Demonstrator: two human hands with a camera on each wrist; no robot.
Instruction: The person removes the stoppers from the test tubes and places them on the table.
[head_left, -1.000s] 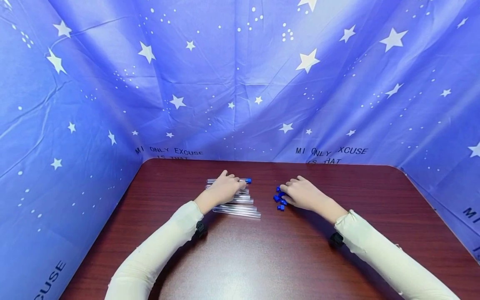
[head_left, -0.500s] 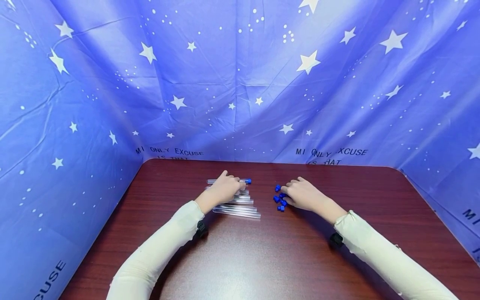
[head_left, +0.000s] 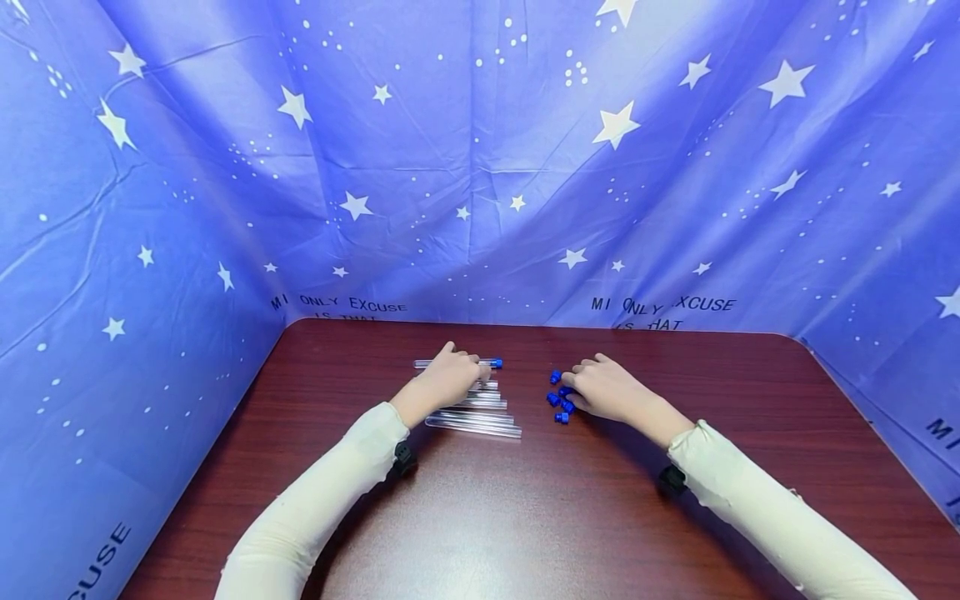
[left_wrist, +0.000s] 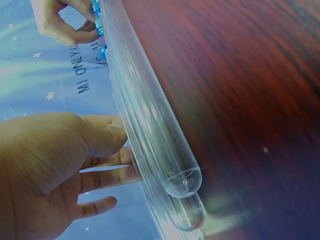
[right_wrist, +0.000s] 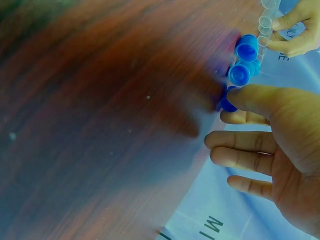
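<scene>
Several clear test tubes (head_left: 474, 428) lie side by side on the table, rounded ends to the left. My left hand (head_left: 446, 379) reaches over them from the left, its thumb and index finger pinching one near its mouth. In the left wrist view the nearer tubes (left_wrist: 155, 115) partly hide those fingertips. To the right, my right hand (head_left: 607, 390) is at a small cluster of blue caps (head_left: 562, 417). Its thumb and index finger pinch one blue cap (right_wrist: 228, 102), while the other fingers extend loosely. More caps (right_wrist: 240, 73) lie just beyond it.
Behind the left hand lies a tube with a blue cap (head_left: 497, 363) on its end. The dark red wooden table (head_left: 480, 500) is bordered by a blue star-print curtain (head_left: 465, 167) at the back and sides. Each wrist wears a black device (head_left: 403, 458).
Both hands stay nearly in place. The right hand's fingertips have drawn slightly away from the rearmost blue cap, which now shows more fully. The tube's left end behind the left hand shows less.
</scene>
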